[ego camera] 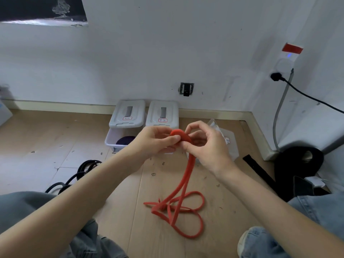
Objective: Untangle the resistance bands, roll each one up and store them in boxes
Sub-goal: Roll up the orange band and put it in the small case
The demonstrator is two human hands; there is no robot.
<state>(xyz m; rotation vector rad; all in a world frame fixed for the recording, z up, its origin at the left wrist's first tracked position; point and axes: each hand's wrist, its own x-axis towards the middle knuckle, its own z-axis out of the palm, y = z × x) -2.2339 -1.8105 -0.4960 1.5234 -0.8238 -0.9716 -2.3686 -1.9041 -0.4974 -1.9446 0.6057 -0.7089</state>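
While both hands are raised over the wooden floor, the left hand and the right hand meet around the top end of the red resistance band. The left hand pinches the folded red end between its thumb and curled fingers, and the right hand's fingers are curled round the same fold from the other side, so the small rolled part of the band sits between the two hands, touching both. From there the band hangs straight down below the right hand's palm as a doubled strand and reaches the floor, where the rest of it lies in loose crossing loops below and between the forearms.

Beyond the hands, against the wall, stand two white plastic boxes. The left box is open, its lid propped behind it, and a dark purple rolled band lies inside it, just beyond the left hand's wrist. The right box shows its lid above the knuckles; most of its body is hidden by the hands. A clear plastic bag lies just behind the right hand. To the left of the left forearm a tangle of black bands lies on the floor, near a jeans-clad knee. To the right of the right forearm lies a wide black band, near the wall corner.
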